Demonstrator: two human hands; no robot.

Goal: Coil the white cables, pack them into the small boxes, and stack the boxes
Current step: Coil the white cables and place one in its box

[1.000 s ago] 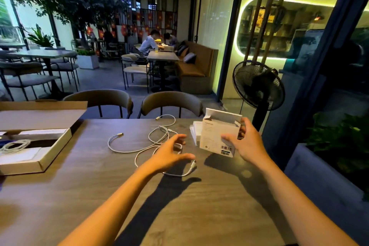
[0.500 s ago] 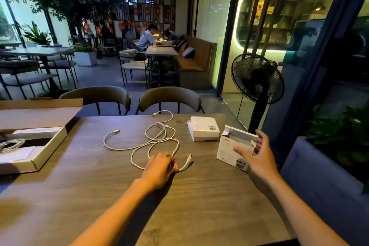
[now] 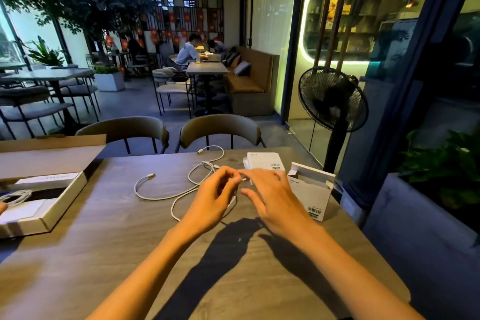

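White cables (image 3: 166,196) lie in loose loops on the wooden table (image 3: 109,254). My left hand (image 3: 211,197) is raised above the table and pinches a plug end of a white cable between thumb and fingers. My right hand (image 3: 272,195) hovers just right of it, fingers spread, its forefinger reaching the plug tip. An open small white box (image 3: 310,191) stands at the right, its flap up. Behind my hands a closed small white box (image 3: 263,161) lies flat.
A large open cardboard box (image 3: 52,205) with a coiled white cable (image 3: 15,196) inside sits at the table's left. Two chairs (image 3: 220,128) stand at the far edge. A black standing fan (image 3: 333,104) is beyond the right corner.
My right hand let go of the open box, which now stands on the table, and moved left. My left hand lifted a cable end off the table.
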